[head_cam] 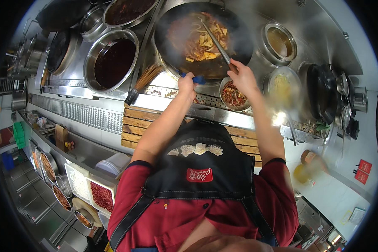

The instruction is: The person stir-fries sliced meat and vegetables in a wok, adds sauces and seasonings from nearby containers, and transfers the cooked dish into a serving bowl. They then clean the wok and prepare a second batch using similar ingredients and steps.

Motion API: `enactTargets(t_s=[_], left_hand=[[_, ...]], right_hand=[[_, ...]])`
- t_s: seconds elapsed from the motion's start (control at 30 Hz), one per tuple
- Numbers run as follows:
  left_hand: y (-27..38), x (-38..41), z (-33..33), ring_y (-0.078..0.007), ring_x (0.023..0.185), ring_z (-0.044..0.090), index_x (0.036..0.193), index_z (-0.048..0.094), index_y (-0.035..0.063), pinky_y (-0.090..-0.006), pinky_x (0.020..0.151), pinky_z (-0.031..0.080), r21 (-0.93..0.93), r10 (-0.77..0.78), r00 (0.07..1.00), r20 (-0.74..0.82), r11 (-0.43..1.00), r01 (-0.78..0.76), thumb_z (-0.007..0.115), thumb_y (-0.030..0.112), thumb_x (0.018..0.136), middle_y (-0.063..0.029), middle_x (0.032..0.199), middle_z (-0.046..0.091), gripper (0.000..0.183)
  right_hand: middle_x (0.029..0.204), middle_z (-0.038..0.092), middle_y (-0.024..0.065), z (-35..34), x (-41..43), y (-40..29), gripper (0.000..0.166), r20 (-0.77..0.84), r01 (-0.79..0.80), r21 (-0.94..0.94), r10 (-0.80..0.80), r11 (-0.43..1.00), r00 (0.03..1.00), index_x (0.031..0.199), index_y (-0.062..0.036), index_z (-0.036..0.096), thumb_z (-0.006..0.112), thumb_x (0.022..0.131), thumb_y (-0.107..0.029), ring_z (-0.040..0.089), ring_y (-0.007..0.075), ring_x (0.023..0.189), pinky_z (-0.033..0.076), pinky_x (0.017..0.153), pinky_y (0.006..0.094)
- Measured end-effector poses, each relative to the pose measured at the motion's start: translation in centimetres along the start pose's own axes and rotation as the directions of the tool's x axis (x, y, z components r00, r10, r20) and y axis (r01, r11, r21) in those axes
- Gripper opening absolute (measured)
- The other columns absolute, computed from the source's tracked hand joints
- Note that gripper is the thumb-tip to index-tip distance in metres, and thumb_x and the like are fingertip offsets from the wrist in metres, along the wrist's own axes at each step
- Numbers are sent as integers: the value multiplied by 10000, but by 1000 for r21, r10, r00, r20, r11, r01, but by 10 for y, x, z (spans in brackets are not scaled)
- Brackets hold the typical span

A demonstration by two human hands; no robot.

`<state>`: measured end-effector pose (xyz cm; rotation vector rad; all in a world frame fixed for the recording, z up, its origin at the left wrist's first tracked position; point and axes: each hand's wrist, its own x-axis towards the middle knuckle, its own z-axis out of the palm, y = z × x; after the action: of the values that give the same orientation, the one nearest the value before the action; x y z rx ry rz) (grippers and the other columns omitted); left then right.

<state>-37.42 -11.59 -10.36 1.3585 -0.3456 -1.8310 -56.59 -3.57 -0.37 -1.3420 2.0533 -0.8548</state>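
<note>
A large black wok (239, 37) steams on the steel range, with sliced yellowish food and noodle-like strips (204, 41) in it. My left hand (187, 85) is closed around a blue cloth at the wok's near rim. In my right hand (242, 75) is the wooden handle of a metal wok ladle (215, 41), its head down in the food. Just below that hand stands a metal bowl of chopped red dried chillies (233, 94). A bamboo wok brush (145, 80) with a black-wrapped handle lies left of my left hand.
Left of the wok stand metal basins of dark red liquid (115, 64). To the right are a pot of brownish liquid (278, 42), a strainer with pale yellow food (282, 83) and stacked dark woks (321, 93). A slatted wooden platform (138, 126) lies below the range edge. Food trays (100, 192) stand lower left.
</note>
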Motion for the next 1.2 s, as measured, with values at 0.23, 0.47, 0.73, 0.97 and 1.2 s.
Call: enactTargets(t_s=[0.23,0.47,0.73,0.97,1.2], left_hand=[[2,-1,-4,-227,698,636,856,512,21,-352,605,575,10,-9,999,52,1000,9,533,15,837,-77,839,569,29],[-8,0,-1,-183,649,572,873,511,30,-280,514,472,15,-31,999,-27,999,31,566,26,800,-58,811,546,92],[-7,19,-7,-213,657,607,806,516,49,-379,622,555,109,-39,999,29,993,36,532,50,840,-72,744,553,37],[-24,33,-2,-219,685,525,821,517,91,-400,550,449,6,43,998,53,999,-43,566,169,819,-79,781,503,92],[-42,9,17,-368,883,663,952,655,-72,-430,766,503,334,192,962,-194,935,-119,600,165,819,-241,935,677,277]], right_hand=[[1018,674,210,7,-10,-4,501,116,52,-329,-14,943,993,1320,-48,531,629,838,-139,646,374,922,509,817,457],[941,697,167,-37,-125,1,456,31,5,104,-9,995,999,1277,-23,572,632,832,-105,691,280,763,527,672,354],[783,639,72,-10,-56,14,450,162,-305,463,259,832,952,1288,24,545,631,858,-79,543,109,492,459,497,274],[1036,697,131,15,8,27,481,-122,111,-194,-136,975,983,1284,-54,581,684,841,-211,665,232,905,505,834,345],[1453,407,228,45,-97,148,510,-116,129,115,-116,985,986,1402,45,403,575,948,-112,446,313,1316,385,1068,375]])
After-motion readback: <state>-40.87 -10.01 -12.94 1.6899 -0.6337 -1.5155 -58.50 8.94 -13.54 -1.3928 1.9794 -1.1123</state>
